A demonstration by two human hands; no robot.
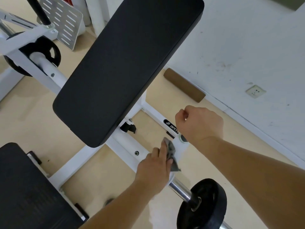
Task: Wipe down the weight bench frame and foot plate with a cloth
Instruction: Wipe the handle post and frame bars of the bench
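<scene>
Two hands: your left hand [155,164] grips the crumpled grey cloth [171,150] on the white metal frame [123,145]; right hand [199,123] above it, clenched empty. Wipe flat, lengthwise.

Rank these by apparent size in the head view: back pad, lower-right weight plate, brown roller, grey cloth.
1. back pad
2. weight plate, enlarged by nearness to the camera
3. brown roller
4. grey cloth, partly covered by the left hand
</scene>
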